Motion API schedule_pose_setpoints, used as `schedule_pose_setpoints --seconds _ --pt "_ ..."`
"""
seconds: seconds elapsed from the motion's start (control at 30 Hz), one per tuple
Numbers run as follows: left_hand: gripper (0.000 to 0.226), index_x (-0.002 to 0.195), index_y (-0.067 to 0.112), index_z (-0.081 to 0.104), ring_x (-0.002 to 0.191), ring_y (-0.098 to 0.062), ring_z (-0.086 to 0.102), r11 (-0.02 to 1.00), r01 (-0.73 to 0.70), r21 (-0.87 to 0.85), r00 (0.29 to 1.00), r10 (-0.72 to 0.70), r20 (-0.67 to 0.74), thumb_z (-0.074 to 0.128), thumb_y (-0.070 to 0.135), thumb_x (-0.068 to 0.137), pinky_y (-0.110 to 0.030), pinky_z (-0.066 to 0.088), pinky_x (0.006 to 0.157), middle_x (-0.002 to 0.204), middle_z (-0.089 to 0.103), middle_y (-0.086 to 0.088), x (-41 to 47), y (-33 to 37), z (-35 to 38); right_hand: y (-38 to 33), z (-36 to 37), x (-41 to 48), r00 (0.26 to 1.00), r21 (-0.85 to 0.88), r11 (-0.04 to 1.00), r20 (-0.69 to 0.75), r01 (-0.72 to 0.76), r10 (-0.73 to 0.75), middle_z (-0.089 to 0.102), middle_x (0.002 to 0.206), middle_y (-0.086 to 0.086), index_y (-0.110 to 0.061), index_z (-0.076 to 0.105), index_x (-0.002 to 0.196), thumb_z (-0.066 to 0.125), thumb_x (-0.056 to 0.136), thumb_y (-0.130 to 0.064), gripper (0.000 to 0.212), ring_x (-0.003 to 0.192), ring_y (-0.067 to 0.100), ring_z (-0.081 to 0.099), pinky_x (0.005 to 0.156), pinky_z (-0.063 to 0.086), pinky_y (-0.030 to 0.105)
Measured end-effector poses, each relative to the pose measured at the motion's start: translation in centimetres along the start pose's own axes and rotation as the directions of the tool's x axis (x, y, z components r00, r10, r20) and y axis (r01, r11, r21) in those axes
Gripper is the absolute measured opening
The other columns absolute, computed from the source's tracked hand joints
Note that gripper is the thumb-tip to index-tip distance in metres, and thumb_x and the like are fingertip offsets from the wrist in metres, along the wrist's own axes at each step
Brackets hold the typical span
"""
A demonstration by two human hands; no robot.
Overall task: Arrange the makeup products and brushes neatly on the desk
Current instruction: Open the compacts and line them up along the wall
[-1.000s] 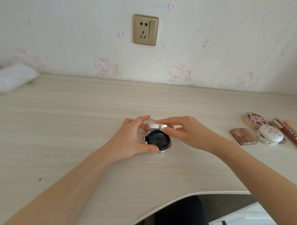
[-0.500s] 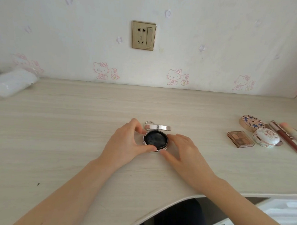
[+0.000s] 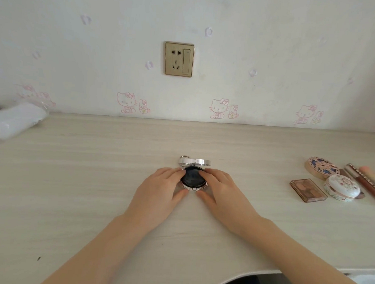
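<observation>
- While the left hand (image 3: pixel 159 189) and right hand (image 3: pixel 225 194) hold the open compact (image 3: pixel 193 187) between them, it sits on the table (image 3: pixel 96 181). The fingers (image 3: pixel 177 172) are narrowly curved round its base from either side, thumbs at its near edge, and the lid (image 3: pixel 194 162) stands up just beyond the fingertips.
- One right fingertip seems to lie on the dark insert (image 3: pixel 190 178) (hard to be sure); pressing there could smudge or dent it.
- An uneven push from one side could skid the base out from the other hand's fingers.
- Snapping the lid down could pinch any fingertips under it.
- The other products (image 3: pixel 341 187) lie well right of the right fingers; a wide sweep could scatter them.
</observation>
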State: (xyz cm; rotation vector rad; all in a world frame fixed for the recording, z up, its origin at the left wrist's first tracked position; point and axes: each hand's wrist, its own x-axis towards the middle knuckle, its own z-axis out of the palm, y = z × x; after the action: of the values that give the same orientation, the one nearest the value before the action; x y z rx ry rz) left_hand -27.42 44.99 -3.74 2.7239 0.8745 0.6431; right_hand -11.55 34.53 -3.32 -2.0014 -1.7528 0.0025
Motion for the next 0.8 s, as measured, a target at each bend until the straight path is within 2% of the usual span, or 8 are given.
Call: schedule_pose_setpoints --seconds 0.2,0.33,0.5,0.8 --pt "0.043 0.139 0.025 0.046 0.130 -0.012 0.040 0.996 0.044 0.082 0.999 -0.043 -0.017 0.046 0.036 0.097 -0.025 0.036 0.101 0.144 0.045 0.010 3.3 -1.3 0.9 1.0 0.9 4.5 0.998 0.002 1.000 0.056 0.007 -0.007 0.046 0.142 0.001 -0.015 0.043 0.140 0.050 0.097 -0.027 0.045 0.132 0.023 0.037 0.109 0.029 0.026" --pt "0.042 0.137 0.023 0.049 0.128 -0.016 0.042 0.995 0.082 0.065 0.996 -0.079 -0.033 0.050 0.034 0.096 -0.028 0.037 0.102 0.142 0.048 0.006 5.6 -3.0 1.4 1.8 1.5 7.8 0.995 0.012 1.000 0.097 -0.005 0.004 0.044 0.143 0.001 -0.017 0.040 0.142 0.049 0.097 -0.027 0.047 0.134 0.023 0.034 0.111 0.029 0.029" --pt "0.042 0.132 0.025 0.052 0.124 -0.017 0.046 0.994 0.104 0.035 0.994 -0.102 -0.050 0.054 0.039 0.093 -0.031 0.041 0.099 0.137 0.052 0.008 8.1 -5.3 1.6 2.4 2.5 11.4 0.995 0.023 1.000 0.103 -0.007 0.005 0.047 0.138 0.001 -0.020 0.043 0.140 0.050 0.096 -0.027 0.045 0.131 0.024 0.038 0.109 0.031 0.031" --pt "0.042 0.132 0.023 0.053 0.127 -0.018 0.043 0.992 0.126 0.030 0.991 -0.125 -0.044 0.052 0.040 0.094 -0.030 0.037 0.100 0.138 0.052 0.006 11.5 -8.3 1.6 2.8 3.9 16.0 0.991 0.016 1.000 0.129 -0.021 0.019 0.046 0.139 0.005 -0.018 0.042 0.140 0.047 0.097 -0.027 0.044 0.129 0.027 0.038 0.108 0.032 0.034"
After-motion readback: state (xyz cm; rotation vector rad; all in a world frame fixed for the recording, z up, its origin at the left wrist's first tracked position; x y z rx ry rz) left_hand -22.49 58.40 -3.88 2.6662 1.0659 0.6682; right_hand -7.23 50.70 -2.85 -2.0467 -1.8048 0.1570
